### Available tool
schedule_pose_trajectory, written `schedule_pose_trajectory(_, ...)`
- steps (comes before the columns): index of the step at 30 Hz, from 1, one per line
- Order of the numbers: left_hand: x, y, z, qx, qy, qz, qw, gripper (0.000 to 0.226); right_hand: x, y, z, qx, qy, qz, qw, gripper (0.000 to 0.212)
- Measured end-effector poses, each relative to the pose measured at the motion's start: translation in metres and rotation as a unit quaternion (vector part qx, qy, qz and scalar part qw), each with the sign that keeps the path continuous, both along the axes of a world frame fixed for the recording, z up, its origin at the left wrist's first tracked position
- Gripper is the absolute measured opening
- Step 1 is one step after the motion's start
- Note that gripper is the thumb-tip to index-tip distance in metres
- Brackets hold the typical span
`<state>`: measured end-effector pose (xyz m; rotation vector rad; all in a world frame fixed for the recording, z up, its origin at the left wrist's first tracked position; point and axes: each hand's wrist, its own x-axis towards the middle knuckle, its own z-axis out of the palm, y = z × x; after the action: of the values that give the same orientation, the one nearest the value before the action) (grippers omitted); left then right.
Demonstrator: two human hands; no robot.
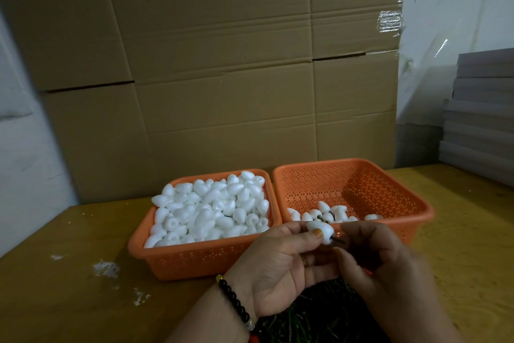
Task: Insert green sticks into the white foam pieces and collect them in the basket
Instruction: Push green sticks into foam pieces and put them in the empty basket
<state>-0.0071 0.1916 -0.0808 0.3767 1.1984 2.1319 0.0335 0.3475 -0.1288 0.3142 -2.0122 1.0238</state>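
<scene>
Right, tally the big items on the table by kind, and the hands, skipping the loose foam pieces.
Orange baskets: 2, a full basket and a nearly empty basket
Hands: 2, left hand and right hand, working on one foam piece
Bracelets: 1, a beaded bracelet
Total: 5

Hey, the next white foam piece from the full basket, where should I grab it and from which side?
Probably pinch a foam piece on top of the heap in the left basket, across its rounded sides, coming from above. The pieces lie loose and piled, so only their upper surfaces are exposed.
</scene>
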Motion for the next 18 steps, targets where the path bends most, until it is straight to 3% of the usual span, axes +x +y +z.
schedule_pose_trajectory(9, -0.004, -0.003, 0.002, 0.040, -0.030, 0.005, 0.999, 0.017, -0.001, 0.001, -0.004, -0.038, -0.014, 0.013, 0.999, 0.050)
schedule_pose_trajectory(16, -0.009, -0.004, 0.002, 0.087, -0.075, 0.006, 0.993, 0.032, 0.003, -0.002, 0.001, -0.056, -0.013, 0.022, 0.998, 0.040)
schedule_pose_trajectory(18, -0.010, -0.005, 0.001, 0.101, -0.080, 0.016, 0.991, 0.036, 0.003, -0.001, 0.000, -0.043, -0.014, 0.011, 0.999, 0.049)
